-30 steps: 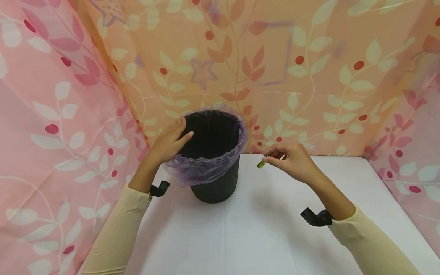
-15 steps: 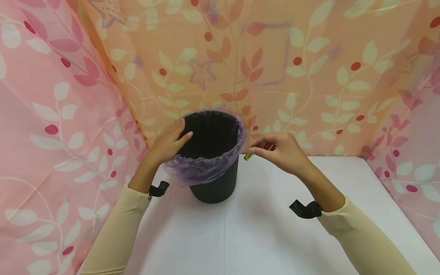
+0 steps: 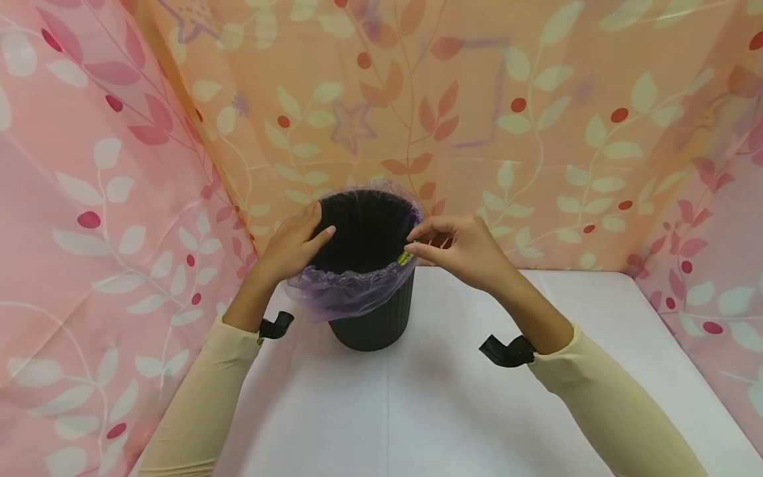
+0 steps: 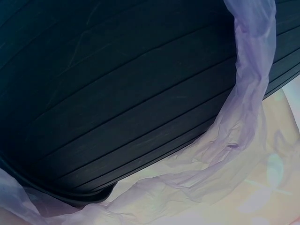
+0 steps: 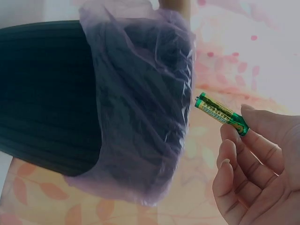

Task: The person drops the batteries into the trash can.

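A black ribbed trash bin (image 3: 371, 331) stands upright, its mouth lined with a translucent purple bag (image 3: 342, 298) folded down over the rim. Against the rim's left side rests my left hand (image 3: 292, 248), fingers fairly straight and thumb reaching over the mouth. My right hand (image 3: 461, 248) pinches a green and gold battery (image 5: 220, 114) between thumb and fingertips. In the head view the battery appears at the rim's right edge; the right wrist view shows it just beyond the bag's folded edge, one end pointing toward the bin. Only bin wall and bag show in the left wrist view.
A white-covered table (image 3: 453, 397) carries the bin near its back edge. Patterned cloth hangs behind as an orange backdrop (image 3: 477, 132), with a pink cloth (image 3: 119, 265) on the left and more pink cloth at right. Each wrist wears a black camera mount (image 3: 507, 351).
My right hand has moved left and slightly up with the battery, from beside the bin to its right rim. My left hand and the bin have stayed put.
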Action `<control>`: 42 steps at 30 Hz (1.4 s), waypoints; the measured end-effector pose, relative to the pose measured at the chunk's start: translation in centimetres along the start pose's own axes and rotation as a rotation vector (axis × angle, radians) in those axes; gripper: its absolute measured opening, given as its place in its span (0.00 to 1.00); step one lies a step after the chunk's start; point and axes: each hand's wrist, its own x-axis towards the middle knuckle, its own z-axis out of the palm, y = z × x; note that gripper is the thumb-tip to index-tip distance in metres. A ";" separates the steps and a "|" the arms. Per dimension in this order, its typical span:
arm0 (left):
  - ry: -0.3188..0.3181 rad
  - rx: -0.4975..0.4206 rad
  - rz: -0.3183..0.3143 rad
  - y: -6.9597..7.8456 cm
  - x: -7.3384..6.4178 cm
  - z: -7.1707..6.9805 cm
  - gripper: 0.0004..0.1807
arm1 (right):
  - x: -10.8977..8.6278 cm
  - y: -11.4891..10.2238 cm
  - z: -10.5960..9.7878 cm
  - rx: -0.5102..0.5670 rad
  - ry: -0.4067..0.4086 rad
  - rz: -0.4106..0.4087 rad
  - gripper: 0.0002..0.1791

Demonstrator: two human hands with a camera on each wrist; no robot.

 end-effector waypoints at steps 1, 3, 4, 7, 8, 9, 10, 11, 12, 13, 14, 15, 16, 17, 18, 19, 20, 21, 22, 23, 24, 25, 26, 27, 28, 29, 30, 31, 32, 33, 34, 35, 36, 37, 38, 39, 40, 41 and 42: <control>0.000 0.000 -0.001 0.0 0.0 0.0 0.41 | 0.2 -0.1 0.2 0.015 -0.005 0.003 0.05; -0.001 -0.001 -0.003 0.0 0.0 0.0 0.41 | 0.6 -0.3 0.5 0.021 -0.010 0.004 0.05; 0.000 -0.001 -0.003 0.1 0.0 0.0 0.41 | 0.7 -0.3 0.7 0.017 -0.010 0.003 0.04; 0.001 0.002 0.000 0.1 0.0 0.1 0.41 | 1.3 -0.4 1.1 -0.017 -0.007 -0.006 0.04; 0.001 0.003 0.000 0.1 0.0 0.1 0.41 | 1.5 -0.4 1.2 -0.035 -0.005 -0.010 0.04; 0.000 0.004 0.001 0.1 0.1 0.2 0.41 | 1.6 -0.4 1.3 -0.043 -0.005 -0.009 0.04; 0.000 0.004 0.001 0.1 0.1 0.2 0.41 | 1.8 -0.3 1.4 -0.046 -0.008 -0.009 0.04; -0.001 0.004 0.000 0.2 0.1 0.2 0.41 | 2.1 -0.2 1.5 -0.046 -0.011 -0.010 0.04; -0.001 0.002 -0.001 0.2 0.1 0.2 0.41 | 2.3 -0.1 1.6 -0.042 -0.013 -0.009 0.04; 0.000 0.000 -0.001 0.2 0.1 0.2 0.41 | 2.5 0.0 1.7 -0.038 -0.016 -0.008 0.05; 0.003 -0.002 -0.001 0.2 0.2 0.2 0.41 | 2.7 0.2 1.8 -0.035 -0.018 -0.006 0.05; 0.005 -0.004 -0.001 0.2 0.2 0.2 0.41 | 2.8 0.3 2.0 -0.033 -0.021 -0.004 0.05; 0.007 -0.006 0.002 0.2 0.3 0.3 0.41 | 2.9 0.5 2.0 -0.033 -0.022 -0.001 0.05; 0.009 -0.008 0.004 0.3 0.5 0.4 0.41 | 3.0 0.7 2.1 -0.037 -0.023 0.004 0.05; 0.010 -0.009 0.006 0.3 0.6 0.4 0.41 | 3.1 0.9 2.1 -0.043 -0.024 0.009 0.05; 0.009 -0.012 0.007 0.3 0.6 0.5 0.41 | 3.1 1.1 2.2 -0.051 -0.024 0.016 0.05; 0.009 -0.010 0.007 0.3 0.7 0.5 0.41 | 3.2 1.3 2.2 -0.058 -0.023 0.020 0.06; 0.008 -0.010 0.008 0.4 0.8 0.6 0.41 | 3.2 1.4 2.2 -0.066 -0.021 0.026 0.06; 0.007 -0.009 0.009 0.4 0.9 0.6 0.41 | 3.2 1.5 2.2 -0.074 -0.016 0.031 0.06; 0.006 -0.008 0.010 0.4 0.9 0.7 0.41 | 3.2 1.6 2.3 -0.083 -0.011 0.035 0.06; 0.005 -0.008 0.011 0.4 1.0 0.7 0.41 | 3.1 1.6 2.2 -0.090 -0.006 0.038 0.06; 0.005 -0.008 0.013 0.4 1.1 0.7 0.41 | 3.1 1.6 2.2 -0.096 -0.001 0.039 0.06; 0.004 -0.005 0.015 0.4 1.1 0.7 0.41 | 3.0 1.6 2.2 -0.101 0.004 0.038 0.06; 0.002 -0.003 0.017 0.4 1.2 0.8 0.41 | 2.9 1.7 2.1 -0.105 0.008 0.038 0.06; 0.000 -0.001 0.018 0.4 1.2 0.8 0.41 | 2.8 1.7 2.0 -0.108 0.011 0.039 0.05; -0.003 0.000 0.020 0.4 1.3 0.8 0.41 | 2.7 1.7 1.9 -0.114 0.013 0.041 0.05; -0.006 0.000 0.021 0.4 1.3 0.8 0.41 | 2.5 1.7 1.8 -0.118 0.016 0.043 0.05; -0.009 0.003 0.021 0.4 1.3 0.8 0.41 | 2.4 1.7 1.7 -0.125 0.018 0.046 0.05; -0.011 0.003 0.021 0.4 1.3 0.7 0.41 | 2.3 1.7 1.6 -0.132 0.021 0.049 0.04; -0.012 0.001 0.021 0.4 1.3 0.7 0.41 | 2.2 1.8 1.4 -0.138 0.025 0.052 0.04; -0.009 -0.005 0.020 0.3 1.3 0.7 0.41 | 2.1 1.8 1.2 -0.143 0.027 0.053 0.04; -0.005 -0.015 0.019 0.3 1.3 0.6 0.41 | 2.0 1.8 1.0 -0.147 0.029 0.055 0.05; 0.003 -0.028 0.018 0.2 1.3 0.6 0.40 | 1.9 1.8 0.7 -0.149 0.030 0.054 0.05; 0.012 -0.042 0.016 0.1 1.3 0.6 0.40 | 1.8 1.9 0.5 -0.151 0.031 0.051 0.05; 0.022 -0.059 0.017 0.0 1.3 0.6 0.39 | 1.7 2.0 0.1 -0.156 0.033 0.049 0.05; 0.033 -0.075 0.018 -0.1 1.4 0.5 0.39 | 1.6 2.1 -0.2 -0.159 0.036 0.044 0.06; 0.044 -0.092 0.018 -0.2 1.4 0.5 0.38 | 1.5 2.2 -0.6 -0.164 0.039 0.041 0.06; 0.052 -0.109 0.022 -0.4 1.4 0.5 0.37 | 1.4 2.4 -0.9 -0.172 0.045 0.039 0.06; 0.061 -0.130 0.026 -0.5 1.3 0.5 0.36 | 1.2 2.5 -1.3 -0.187 0.051 0.036 0.06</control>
